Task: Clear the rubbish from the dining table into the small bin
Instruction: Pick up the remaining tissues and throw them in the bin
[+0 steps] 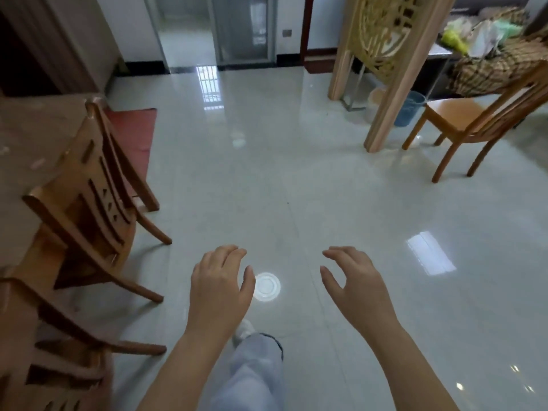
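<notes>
My left hand (218, 287) and my right hand (354, 284) hang side by side over the glossy tiled floor, palms down, fingers spread and slightly curled, nothing in either. The dining table (32, 137) with a brownish cover lies at the left edge, with small pale scraps (38, 164) on it. A small blue bin (409, 109) stands far right at the back, partly hidden behind a carved wooden screen (385, 48). A pale bucket (374, 103) stands beside the bin.
Two wooden chairs (89, 197) stand tucked along the table on the left, another chair (471, 126) at the right near the bin. A red mat (133, 129) lies by the table. My trouser leg and shoe (252, 360) show below.
</notes>
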The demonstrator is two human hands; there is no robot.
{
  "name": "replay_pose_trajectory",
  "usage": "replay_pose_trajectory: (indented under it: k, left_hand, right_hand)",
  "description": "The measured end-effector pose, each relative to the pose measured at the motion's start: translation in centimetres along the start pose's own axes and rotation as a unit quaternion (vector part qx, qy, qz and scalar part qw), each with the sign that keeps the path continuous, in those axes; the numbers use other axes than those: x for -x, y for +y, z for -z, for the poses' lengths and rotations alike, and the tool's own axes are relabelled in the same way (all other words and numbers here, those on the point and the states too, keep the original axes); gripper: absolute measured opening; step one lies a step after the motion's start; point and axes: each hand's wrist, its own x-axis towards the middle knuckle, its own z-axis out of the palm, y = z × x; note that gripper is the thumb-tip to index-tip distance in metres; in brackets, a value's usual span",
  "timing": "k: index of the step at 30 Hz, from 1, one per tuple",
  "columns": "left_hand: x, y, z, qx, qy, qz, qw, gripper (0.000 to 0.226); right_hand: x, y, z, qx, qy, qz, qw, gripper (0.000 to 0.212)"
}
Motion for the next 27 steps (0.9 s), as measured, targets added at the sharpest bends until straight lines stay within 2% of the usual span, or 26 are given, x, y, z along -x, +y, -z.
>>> replay_pose_trajectory:
  k: [9, 13, 20, 23, 27]
  left_hand:
    - [-18.8, -8.2, 1.0, 0.01, 0.062, 0.038, 0.997, 0.038]
    - [-25.3, -13.0, 0.7, -0.001, 0.076, 0.088, 0.993, 0.04]
    - [-34.3, -17.9, -2.7, -0.016, 0.05, 0.151, 0.987, 0.038]
    - [-41.3, -20.0, -3.6, -0.031, 0.068, 0.163, 0.984, 0.038]
    - [-51.9, -22.0, -3.5, -0.045, 0.098, 0.169, 0.98, 0.029]
  right_hand:
    - [-22.6, -4.9, -7.3, -0.001, -0.035, 0.082, 0.996, 0.024]
    - [-30.7, -7.3, -11.5, -0.022, -0.053, 0.11, 0.992, 0.027]
    - [-43.7, -6.7, -18.7, -0.034, -0.104, 0.123, 0.986, 0.022]
    - [-51.2, -6.8, -21.4, -0.047, -0.101, 0.138, 0.984, 0.022]
    - [-61.2, -7.6, -24.1, -0.061, -0.108, 0.174, 0.977, 0.021]
